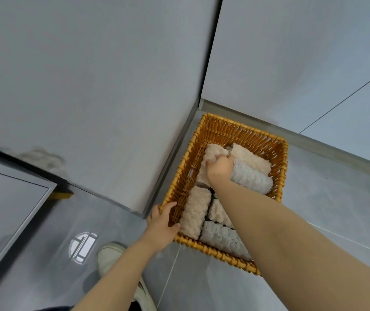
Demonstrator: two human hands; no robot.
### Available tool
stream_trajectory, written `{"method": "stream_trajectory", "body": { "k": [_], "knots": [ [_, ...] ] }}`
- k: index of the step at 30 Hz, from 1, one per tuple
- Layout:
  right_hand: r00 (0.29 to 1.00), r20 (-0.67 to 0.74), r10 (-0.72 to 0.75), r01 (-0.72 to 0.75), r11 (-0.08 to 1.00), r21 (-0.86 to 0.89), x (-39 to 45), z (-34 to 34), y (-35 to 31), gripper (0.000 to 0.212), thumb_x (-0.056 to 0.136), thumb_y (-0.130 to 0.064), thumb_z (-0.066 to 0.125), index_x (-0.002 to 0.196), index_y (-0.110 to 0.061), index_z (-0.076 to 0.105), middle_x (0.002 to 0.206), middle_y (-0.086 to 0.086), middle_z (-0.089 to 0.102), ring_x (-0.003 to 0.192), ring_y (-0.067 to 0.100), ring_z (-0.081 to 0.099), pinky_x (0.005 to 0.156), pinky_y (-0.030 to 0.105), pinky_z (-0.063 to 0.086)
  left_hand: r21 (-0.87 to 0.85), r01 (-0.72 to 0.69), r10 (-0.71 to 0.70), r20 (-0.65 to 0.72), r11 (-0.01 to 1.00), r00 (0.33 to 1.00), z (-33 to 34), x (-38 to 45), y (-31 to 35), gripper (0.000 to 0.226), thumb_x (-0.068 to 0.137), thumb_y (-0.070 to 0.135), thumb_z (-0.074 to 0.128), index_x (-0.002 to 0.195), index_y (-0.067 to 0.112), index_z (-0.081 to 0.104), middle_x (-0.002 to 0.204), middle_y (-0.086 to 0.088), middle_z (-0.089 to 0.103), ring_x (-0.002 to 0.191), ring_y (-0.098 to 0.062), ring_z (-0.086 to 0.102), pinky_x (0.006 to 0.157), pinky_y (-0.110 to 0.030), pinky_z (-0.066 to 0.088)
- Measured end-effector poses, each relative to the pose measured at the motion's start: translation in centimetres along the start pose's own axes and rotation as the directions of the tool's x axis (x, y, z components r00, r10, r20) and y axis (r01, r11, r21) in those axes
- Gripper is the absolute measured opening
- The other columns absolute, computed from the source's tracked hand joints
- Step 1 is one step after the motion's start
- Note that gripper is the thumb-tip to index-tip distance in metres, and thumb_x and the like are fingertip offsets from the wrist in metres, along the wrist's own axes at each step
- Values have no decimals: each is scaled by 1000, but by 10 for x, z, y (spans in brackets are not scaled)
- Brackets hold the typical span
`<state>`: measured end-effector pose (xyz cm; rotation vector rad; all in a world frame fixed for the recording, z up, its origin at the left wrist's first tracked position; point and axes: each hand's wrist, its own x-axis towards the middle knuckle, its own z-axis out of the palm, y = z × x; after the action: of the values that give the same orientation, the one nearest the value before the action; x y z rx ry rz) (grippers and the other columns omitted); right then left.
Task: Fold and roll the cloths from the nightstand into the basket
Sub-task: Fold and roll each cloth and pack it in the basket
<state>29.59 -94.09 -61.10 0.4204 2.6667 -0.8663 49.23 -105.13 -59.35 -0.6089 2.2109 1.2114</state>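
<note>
Left hand [160,223] grips near-left corner of wicker basket [244,133] on floor. Right hand [220,168] inside, fingers curled on pink rolled cloth [213,152] at far end, beside grey roll [252,179].

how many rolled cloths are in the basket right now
6 visible in the basket: three at the far end, pink, pink, grey; three nearer, pink, pink, grey. The forearm may hide more.

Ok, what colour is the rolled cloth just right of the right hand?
Pale grey, lying beside a pinkish-cream roll; the head view shows it best.
</note>
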Motion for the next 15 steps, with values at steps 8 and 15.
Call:
{"method": "stream_trajectory", "body": {
  "k": [8,15],
  "knots": [
    [995,55,87,-99,952,289,-14,-19,-11,46,92,-11,54,136,-3,45,130,13,55,115,30,55,94,34,48,121,-112,124,-103,986,987,-11,-10,20,45,94,18,51,138,18,40,149,-7,18,136,-25,20,115,-32,21],
    [996,41,85,-94,829,552,-36,-57,-6,31,93,-10,51,123,-6,58,114,8,62,96,20,57,88,34,49,69,-187,196,-172,980,965,-35,-19,48,30,95,13,49,125,16,56,128,-1,46,111,-11,48,92,-18,37]
  ]
}}
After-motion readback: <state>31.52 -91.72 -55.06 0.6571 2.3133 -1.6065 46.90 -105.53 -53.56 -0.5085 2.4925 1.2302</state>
